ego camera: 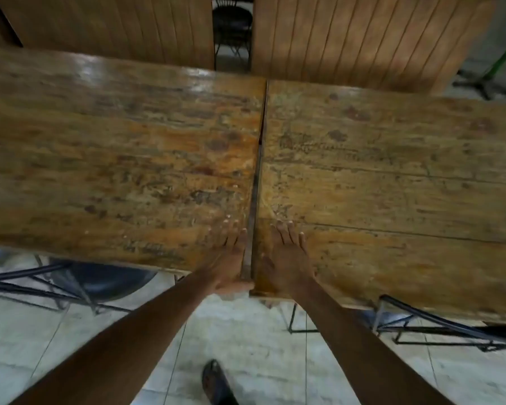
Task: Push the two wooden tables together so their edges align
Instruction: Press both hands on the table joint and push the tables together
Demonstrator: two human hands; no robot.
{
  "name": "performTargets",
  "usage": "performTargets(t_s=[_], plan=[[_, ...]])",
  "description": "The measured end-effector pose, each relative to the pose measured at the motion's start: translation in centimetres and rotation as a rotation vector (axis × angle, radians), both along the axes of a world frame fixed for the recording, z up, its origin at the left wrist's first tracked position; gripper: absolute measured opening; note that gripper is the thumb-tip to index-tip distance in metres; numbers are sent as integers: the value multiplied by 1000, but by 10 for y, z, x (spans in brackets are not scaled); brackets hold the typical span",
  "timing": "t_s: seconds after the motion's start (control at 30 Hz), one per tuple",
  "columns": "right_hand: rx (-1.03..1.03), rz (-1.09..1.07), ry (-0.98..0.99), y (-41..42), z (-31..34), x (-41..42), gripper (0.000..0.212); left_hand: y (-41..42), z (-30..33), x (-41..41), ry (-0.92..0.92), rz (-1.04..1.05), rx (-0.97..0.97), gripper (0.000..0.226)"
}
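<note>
The worn brown wooden left bench (114,159) and the matching right bench (392,176) stood side by side, parted only by a narrow dark gap, their near edges slightly offset. The left hand (231,258) lay flat on the left bench's corner, its grip spread; the right hand (287,258) lay likewise on the right bench. Pale floor tiles (246,331) showed below.

left table (114,159) | right table (392,176) | worn wood | narrow gap between

Both tables: left table (114,159) and right table (392,176) mottled orange-brown, dark blotches. Floor (246,340) pale grey-white tile. Sandal (216,381) black.
</note>
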State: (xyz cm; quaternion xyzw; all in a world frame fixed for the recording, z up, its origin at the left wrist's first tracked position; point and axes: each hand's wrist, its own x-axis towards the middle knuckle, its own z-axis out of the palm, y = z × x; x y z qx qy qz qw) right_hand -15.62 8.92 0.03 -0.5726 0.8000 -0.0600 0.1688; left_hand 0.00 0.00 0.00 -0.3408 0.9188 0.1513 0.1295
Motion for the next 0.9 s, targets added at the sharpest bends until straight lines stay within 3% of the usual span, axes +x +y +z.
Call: performTargets(t_s=[0.1, 0.2, 0.5, 0.9], plan=[[-46, -25, -18, 4, -27, 1, 63, 8, -19, 2, -38, 37, -7, 158], [-145, -54, -21, 12, -49, 10, 59, 15, -36, 3, 15, 62, -70, 167], [-177, -43, 96, 8, -67, 9, 60, 10, -47, 8, 139, 30, -75, 156], [-167, -61, 84, -18, -68, 9, 60, 0, -50, 13, 316, 50, -17, 134]])
